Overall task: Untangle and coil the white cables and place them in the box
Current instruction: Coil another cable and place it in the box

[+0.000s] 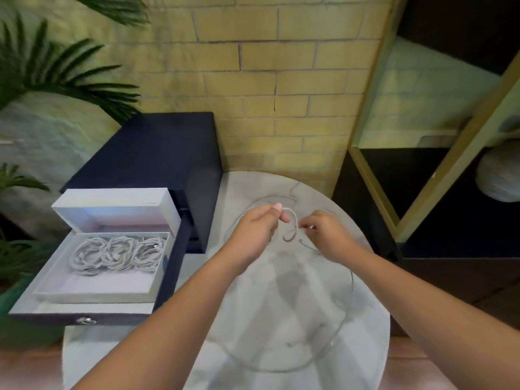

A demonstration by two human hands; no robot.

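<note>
My left hand [254, 235] and right hand [327, 237] are close together over the round grey marble table [368, 319]. Both pinch a thin white cable [294, 218], which arcs in a small loop between them. The rest of it trails in a wide, blurry ring on the tabletop. At left, an open white rectangular box [92, 289] holds three coiled white cables [115, 253] and sits on a dark navy case's [157, 153] pulled-out tray.
</note>
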